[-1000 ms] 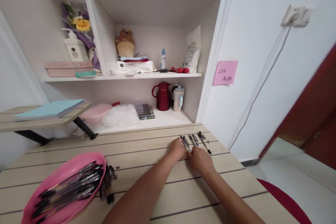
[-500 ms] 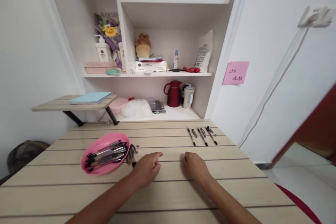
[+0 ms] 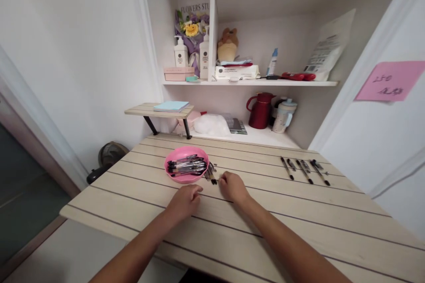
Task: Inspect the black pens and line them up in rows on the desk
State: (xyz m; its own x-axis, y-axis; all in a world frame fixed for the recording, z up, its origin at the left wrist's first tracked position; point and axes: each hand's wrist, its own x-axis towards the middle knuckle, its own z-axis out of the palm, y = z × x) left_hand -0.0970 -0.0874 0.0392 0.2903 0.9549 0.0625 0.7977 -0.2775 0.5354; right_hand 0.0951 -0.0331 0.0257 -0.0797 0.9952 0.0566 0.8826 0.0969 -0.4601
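Observation:
A pink bowl (image 3: pixel 172 176) full of several dark pens (image 3: pixel 185 166) sits on the slatted wooden table (image 3: pixel 272 212). Beside its right rim lies a small pile of pen parts (image 3: pixel 211 174). My right hand (image 3: pixel 232 186) hovers right next to that pile, fingers curled, fingertips close to the parts. My left hand (image 3: pixel 184 201) rests on the table just below the bowl, fingers loosely curled with nothing visible in them. Several pens and pen parts (image 3: pixel 303 169) lie in a row at the table's far right.
Behind the table, shelves hold a red jug (image 3: pixel 260 110), a white cup (image 3: pixel 284 116), bottles, a plush toy and a flower bouquet. A small raised stand (image 3: pixel 158 112) carries a blue notebook. A pink sticky note (image 3: pixel 389 81) hangs on the right wall. A fan sits on the floor at left.
Both hands left the pen row at the far right and moved left across the table to the pink bowl. The view swung left with them.

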